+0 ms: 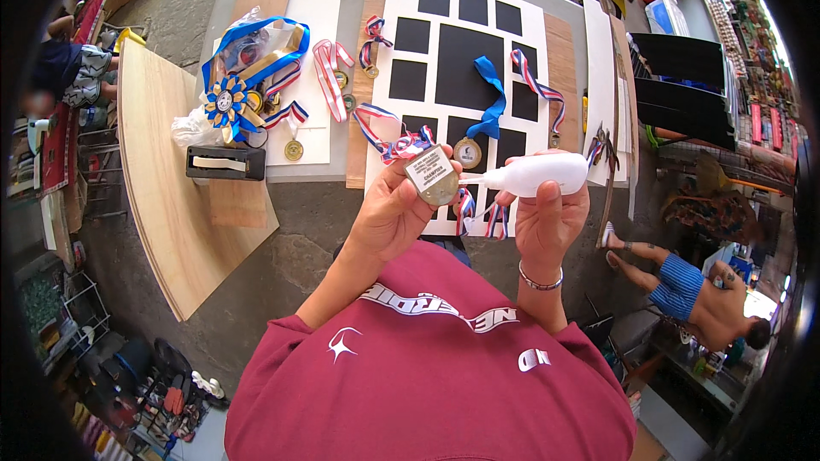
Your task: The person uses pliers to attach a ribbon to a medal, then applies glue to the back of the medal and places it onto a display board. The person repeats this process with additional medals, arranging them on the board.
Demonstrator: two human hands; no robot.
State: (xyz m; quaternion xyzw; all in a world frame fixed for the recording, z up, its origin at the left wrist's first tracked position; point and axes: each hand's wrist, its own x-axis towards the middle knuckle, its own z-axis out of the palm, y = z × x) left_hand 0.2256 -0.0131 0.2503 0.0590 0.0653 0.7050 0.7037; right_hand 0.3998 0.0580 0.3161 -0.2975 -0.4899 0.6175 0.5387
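Note:
My left hand (389, 218) grips a medal (436, 177), its printed white plate facing up and its red, white and blue ribbon trailing onto the board. In my right hand (549, 224) lies a white squeeze glue bottle (540, 175), tilted sideways. The bottle's nozzle points left at the medal's edge; whether they touch I cannot tell. Beneath both hands is a white mat board (406, 0) with black rectangular windows. On it rest a medal on a blue ribbon (488, 98) and several medals on striped ribbons, one striped ribbon (536, 81) near the board's right side.
At the table's left are a blue and gold rosette (225, 102), more ribbons and a black tape dispenser (225, 162). A curved plywood sheet (158, 137) stands by the table's left side. Two people (696, 294) (73, 72) are farther off, right and left.

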